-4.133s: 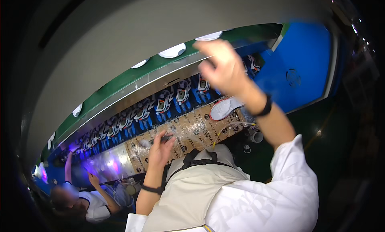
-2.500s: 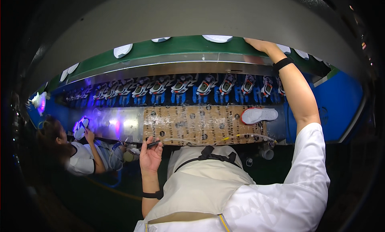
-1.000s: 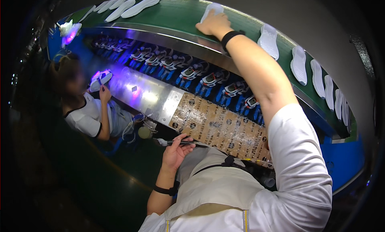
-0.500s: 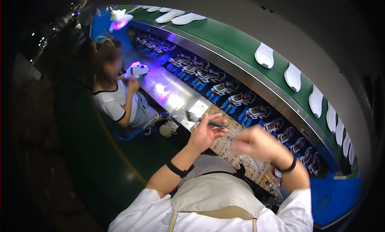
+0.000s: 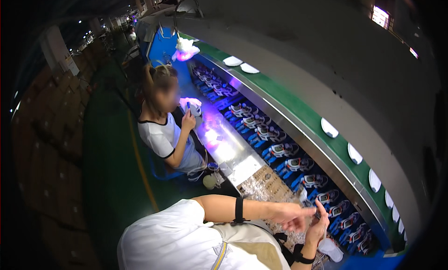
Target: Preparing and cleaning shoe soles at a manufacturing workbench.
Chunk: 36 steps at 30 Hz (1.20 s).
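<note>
My left hand point(image 5: 291, 216) reaches across to the right, its index finger stretched toward my right hand and the other fingers loosely bent. I see nothing held in it. My right hand point(image 5: 318, 226) is raised beside it, fingers pointing up and curved around a small dark thing point(image 5: 318, 215), partly hidden, whose kind I cannot make out. Below this hand, near the wrist, is a white rounded shoe-part-like piece point(image 5: 330, 250); whether it touches the hand, I cannot tell. Past my fingertips shows a pale grey piece point(image 5: 303, 195) of unclear kind.
A bench point(image 5: 249, 169) with a patterned brown sheet under clear film runs ahead. Beyond it, several shoes point(image 5: 298, 164) sit on blue holders beneath a green conveyor point(image 5: 289, 99) carrying white soles point(image 5: 354, 153). At left, a co-worker point(image 5: 163, 130) sits holding a shoe under a lamp point(image 5: 185, 49).
My view has swung right. Both hands have shifted right, the left crossing my body toward the right. The dark-handled tool seen in my left hand before no longer shows there.
</note>
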Tool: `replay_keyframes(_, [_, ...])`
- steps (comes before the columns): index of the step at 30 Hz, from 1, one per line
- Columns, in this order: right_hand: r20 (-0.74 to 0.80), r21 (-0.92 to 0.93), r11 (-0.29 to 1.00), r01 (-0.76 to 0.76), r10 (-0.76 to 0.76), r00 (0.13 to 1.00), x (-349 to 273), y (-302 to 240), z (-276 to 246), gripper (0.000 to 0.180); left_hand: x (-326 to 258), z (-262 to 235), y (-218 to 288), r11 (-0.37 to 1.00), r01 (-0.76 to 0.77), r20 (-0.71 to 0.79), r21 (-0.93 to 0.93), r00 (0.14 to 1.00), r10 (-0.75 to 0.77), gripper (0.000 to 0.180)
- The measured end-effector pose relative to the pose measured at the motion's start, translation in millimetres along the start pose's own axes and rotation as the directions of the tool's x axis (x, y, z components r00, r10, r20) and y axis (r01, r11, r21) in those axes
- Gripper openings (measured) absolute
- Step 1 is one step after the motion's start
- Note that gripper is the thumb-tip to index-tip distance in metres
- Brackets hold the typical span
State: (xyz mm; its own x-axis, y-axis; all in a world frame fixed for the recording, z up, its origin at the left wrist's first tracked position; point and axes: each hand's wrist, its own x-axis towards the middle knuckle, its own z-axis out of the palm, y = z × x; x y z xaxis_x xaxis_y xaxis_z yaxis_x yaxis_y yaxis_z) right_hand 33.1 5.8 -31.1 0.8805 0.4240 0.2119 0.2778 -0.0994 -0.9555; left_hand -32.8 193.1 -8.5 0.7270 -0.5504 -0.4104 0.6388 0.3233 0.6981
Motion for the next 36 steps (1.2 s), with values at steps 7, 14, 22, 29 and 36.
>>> replay_keyframes(7, [-0.109,0.621,0.737,-0.267,0.419,0.901,-16,40,-20,0.065,-123,-197,196,0.679,-0.152,-0.621,0.719,0.299,0.725,0.036])
replay_keyframes(14, [-0.358,0.719,0.682,-0.132,0.526,0.771,-47,46,-4,0.039,-231,-434,308,0.298,0.765,-0.140,0.570,-0.266,0.954,0.028])
replay_keyframes(22, [-0.346,0.664,0.741,-0.101,0.424,0.837,-58,14,10,0.039,-231,-429,317,0.313,0.178,-0.276,0.933,-0.206,0.939,0.029])
replay_keyframes(29, [-0.249,0.708,0.701,-0.085,0.361,0.899,-58,27,-15,0.038,-208,-324,254,0.269,-0.672,-0.399,0.690,-0.044,0.916,0.030])
replay_keyframes(36, [-0.230,0.721,0.690,-0.059,0.319,0.919,-53,28,-28,0.026,-128,-180,126,0.350,-0.845,-0.628,0.404,0.022,0.778,0.030])
